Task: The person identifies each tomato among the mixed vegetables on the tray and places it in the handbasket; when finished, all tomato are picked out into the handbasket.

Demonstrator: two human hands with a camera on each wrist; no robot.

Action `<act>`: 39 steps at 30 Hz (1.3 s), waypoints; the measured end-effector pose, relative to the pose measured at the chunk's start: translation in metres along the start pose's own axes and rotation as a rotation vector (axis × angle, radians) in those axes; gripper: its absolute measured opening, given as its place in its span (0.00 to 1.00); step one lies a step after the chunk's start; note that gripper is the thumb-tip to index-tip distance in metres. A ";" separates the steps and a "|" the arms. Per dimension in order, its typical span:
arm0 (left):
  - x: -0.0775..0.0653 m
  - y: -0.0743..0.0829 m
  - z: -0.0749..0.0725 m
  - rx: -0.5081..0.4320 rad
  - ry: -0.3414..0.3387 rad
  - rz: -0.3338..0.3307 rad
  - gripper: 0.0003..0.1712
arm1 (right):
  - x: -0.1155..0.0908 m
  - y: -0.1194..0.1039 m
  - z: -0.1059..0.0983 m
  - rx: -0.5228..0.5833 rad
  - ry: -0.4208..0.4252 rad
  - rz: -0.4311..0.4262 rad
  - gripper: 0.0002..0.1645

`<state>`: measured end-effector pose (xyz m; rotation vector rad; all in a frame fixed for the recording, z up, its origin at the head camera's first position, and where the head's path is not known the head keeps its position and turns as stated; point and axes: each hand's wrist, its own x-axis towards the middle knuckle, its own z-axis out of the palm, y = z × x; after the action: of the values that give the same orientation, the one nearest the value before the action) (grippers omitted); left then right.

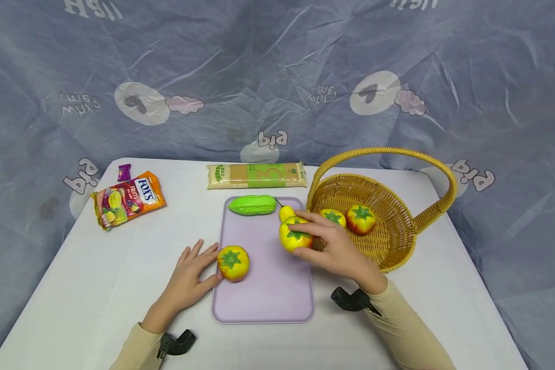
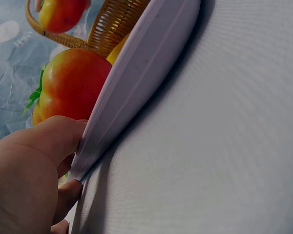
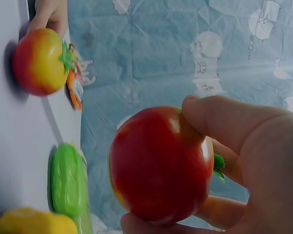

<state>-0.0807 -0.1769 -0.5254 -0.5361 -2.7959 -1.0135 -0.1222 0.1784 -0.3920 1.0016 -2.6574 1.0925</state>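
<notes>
Thumb and fingers of my right hand (image 1: 335,247) grip a red-and-yellow tomato (image 3: 156,163) with a green leafy top, over the tray's right side in the head view. My left hand (image 1: 188,280) rests at the left rim of the lilac tray (image 1: 263,306), its fingers loosely spread; the left wrist view has the thumb (image 2: 58,139) against that rim. Just beside these fingers sits a second tomato (image 1: 233,263) on the tray. A green ridged vegetable (image 1: 252,205) and a yellow pear-shaped fruit (image 1: 285,211), partly hidden by the held tomato, lie toward the tray's far edge.
To the right stands a wicker basket (image 1: 400,241) with a tall handle, holding two tomatoes (image 1: 361,219). Behind the tray lies a pack of noodles (image 1: 259,176). An orange candy bag (image 1: 129,199) and a small purple packet (image 1: 124,172) are at the far left.
</notes>
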 end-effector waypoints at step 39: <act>0.000 -0.003 0.001 -0.013 -0.011 -0.005 0.33 | -0.074 0.062 -0.050 -0.047 0.159 0.195 0.26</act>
<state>-0.0815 -0.1785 -0.5282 -0.5379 -2.8037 -1.0330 -0.1100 0.2838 -0.4154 0.6291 -2.6787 1.0885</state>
